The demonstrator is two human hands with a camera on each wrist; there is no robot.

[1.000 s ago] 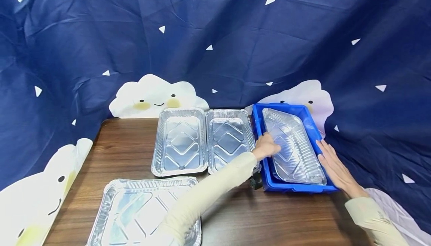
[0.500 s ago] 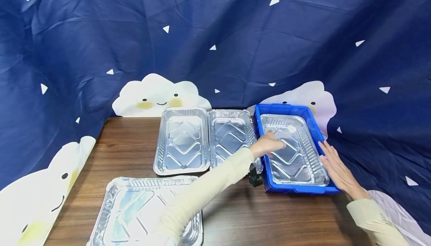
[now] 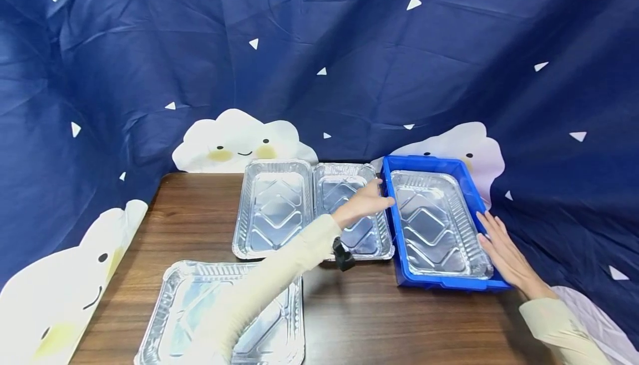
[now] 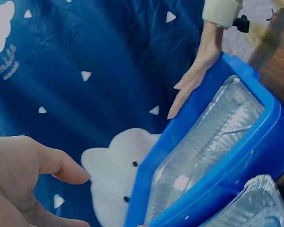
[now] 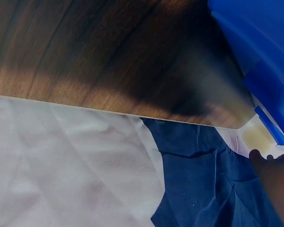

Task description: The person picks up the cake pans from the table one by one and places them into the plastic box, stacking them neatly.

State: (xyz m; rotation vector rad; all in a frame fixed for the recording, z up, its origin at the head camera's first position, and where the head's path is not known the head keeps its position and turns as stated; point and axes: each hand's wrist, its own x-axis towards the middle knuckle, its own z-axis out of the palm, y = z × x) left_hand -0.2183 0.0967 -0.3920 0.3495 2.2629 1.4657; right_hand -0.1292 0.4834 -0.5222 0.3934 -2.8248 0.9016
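A blue plastic bin (image 3: pixel 389 209) stands at the right of the wooden table with a foil tray (image 3: pixel 434 223) lying flat inside it; the left wrist view shows the bin (image 4: pixel 213 156) and tray (image 4: pixel 213 137) from the side. My left hand (image 3: pixel 366 201) hovers with relaxed fingers over the middle foil tray (image 3: pixel 366 240), beside the bin's left wall, holding nothing. My right hand (image 3: pixel 501 248) lies flat, fingers straight, against the bin's right wall, as the left wrist view also shows for that right hand (image 4: pixel 191 80).
Another foil tray (image 3: pixel 272 207) lies left of the middle one. A wider foil tray (image 3: pixel 189 309) sits at the table's near edge under my left forearm. A blue cloud-print cloth (image 3: pixel 319 54) hangs behind and around the table (image 3: pixel 189 226). The right wrist view shows the table edge (image 5: pixel 132 116).
The foil tray went from tilted to lying flat in the bin. My left hand let go of it and drew back left over the middle tray. My right hand stayed on the bin.
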